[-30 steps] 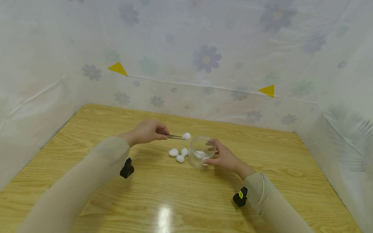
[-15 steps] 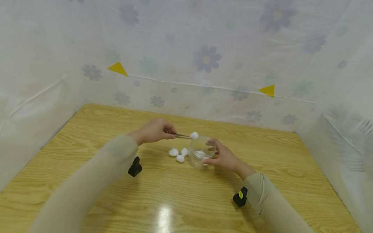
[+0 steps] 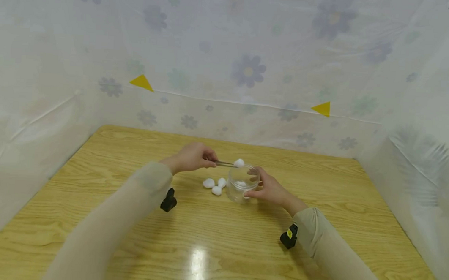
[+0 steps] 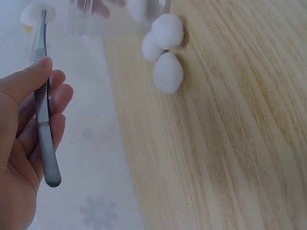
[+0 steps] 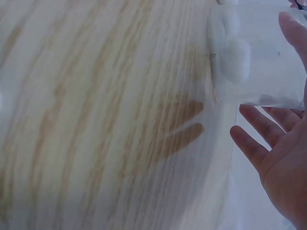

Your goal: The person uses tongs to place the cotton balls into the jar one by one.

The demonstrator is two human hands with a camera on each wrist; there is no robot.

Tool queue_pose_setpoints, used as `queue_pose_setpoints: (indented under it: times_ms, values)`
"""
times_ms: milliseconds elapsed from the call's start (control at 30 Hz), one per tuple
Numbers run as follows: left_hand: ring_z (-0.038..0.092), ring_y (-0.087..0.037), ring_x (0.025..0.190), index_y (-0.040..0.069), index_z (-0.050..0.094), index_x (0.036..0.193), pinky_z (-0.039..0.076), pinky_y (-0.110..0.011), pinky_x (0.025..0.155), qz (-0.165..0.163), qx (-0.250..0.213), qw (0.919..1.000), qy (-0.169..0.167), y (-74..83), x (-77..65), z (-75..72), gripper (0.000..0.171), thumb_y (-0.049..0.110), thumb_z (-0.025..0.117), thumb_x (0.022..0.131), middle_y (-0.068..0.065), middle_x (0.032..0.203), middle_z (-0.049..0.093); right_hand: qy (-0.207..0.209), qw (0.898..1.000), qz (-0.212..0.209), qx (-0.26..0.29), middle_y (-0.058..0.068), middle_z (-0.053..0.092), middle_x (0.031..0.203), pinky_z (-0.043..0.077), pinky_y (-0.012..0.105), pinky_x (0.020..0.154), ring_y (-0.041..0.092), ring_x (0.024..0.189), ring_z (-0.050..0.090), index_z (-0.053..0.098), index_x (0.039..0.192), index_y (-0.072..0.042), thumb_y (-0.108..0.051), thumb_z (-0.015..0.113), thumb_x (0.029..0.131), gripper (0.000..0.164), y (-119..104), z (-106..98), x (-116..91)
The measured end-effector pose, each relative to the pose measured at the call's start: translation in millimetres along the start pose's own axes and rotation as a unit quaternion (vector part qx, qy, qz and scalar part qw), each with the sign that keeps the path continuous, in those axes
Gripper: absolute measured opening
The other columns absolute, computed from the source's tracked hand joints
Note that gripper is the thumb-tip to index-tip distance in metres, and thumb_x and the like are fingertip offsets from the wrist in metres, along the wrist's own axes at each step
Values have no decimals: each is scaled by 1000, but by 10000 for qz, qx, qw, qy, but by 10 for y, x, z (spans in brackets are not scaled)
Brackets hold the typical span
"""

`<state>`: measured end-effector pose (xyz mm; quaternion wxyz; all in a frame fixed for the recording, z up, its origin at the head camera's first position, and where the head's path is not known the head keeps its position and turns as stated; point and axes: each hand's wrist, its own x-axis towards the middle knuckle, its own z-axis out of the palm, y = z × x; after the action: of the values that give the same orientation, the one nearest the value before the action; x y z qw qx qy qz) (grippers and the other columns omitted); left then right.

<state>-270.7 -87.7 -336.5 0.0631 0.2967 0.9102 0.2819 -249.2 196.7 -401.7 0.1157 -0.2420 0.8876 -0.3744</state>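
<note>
In the head view my left hand pinches a pair of metal tweezers between thumb and fingers. Their tips grip a white cotton ball, which is above the rim at the far left of a clear round jar. My right hand holds that jar from the right, thumb in front and fingers around the far side. White cotton shows through the jar's wall in the right wrist view. Close to the jar's left side, three cotton balls lie together on the table.
The wooden table ends at a flower-patterned curtain at the back, with pale sheets on both sides. Black wrist devices, one by the left sleeve and one by the right sleeve, hang below the wrists.
My left hand has moved right, carrying the tweezers and cotton ball from left of the jar to above its rim. The right hand, jar and loose cotton balls stay in place.
</note>
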Motion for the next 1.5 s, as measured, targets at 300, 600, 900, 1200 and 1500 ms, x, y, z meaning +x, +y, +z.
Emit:
queue_pose_setpoints:
  times_ms: [300,600,900,1200,1500]
  values:
    - [65,-13,83,12,71,99,53,-27,74,34,-173,9998,-92,45,72,57,14,20,65,89,-1,93,71,-5,10000,53,30,16,40,143,43,50,99,35,124,47,30,141,-7,-32,72,82,77,14,0,8]
    - [64,-11,82,12,71,99,53,-26,73,114,-144,9997,-139,61,111,104,14,20,65,88,-1,92,70,4,9999,133,100,17,38,144,43,50,99,35,125,46,28,142,-7,-27,72,83,76,-10,7,1]
    - [64,-11,81,12,71,98,53,-26,72,158,-103,9997,-155,51,128,121,14,21,66,88,-1,92,70,-79,9997,178,143,26,38,140,42,53,98,43,123,44,29,138,2,-13,69,85,67,-349,-56,-114]
    - [64,-11,81,12,72,99,53,-26,73,218,-84,9996,-170,57,135,144,15,20,66,88,-1,92,70,-22,9995,239,185,21,41,139,43,52,98,38,123,46,26,142,-7,-25,72,83,77,-23,9,-12]
    - [64,-14,86,10,71,103,53,-27,76,229,-216,9993,-191,28,129,171,18,18,67,87,-4,98,70,20,10000,58,42,16,40,143,43,50,98,35,123,46,27,143,-6,-32,73,82,81,10,-2,10]
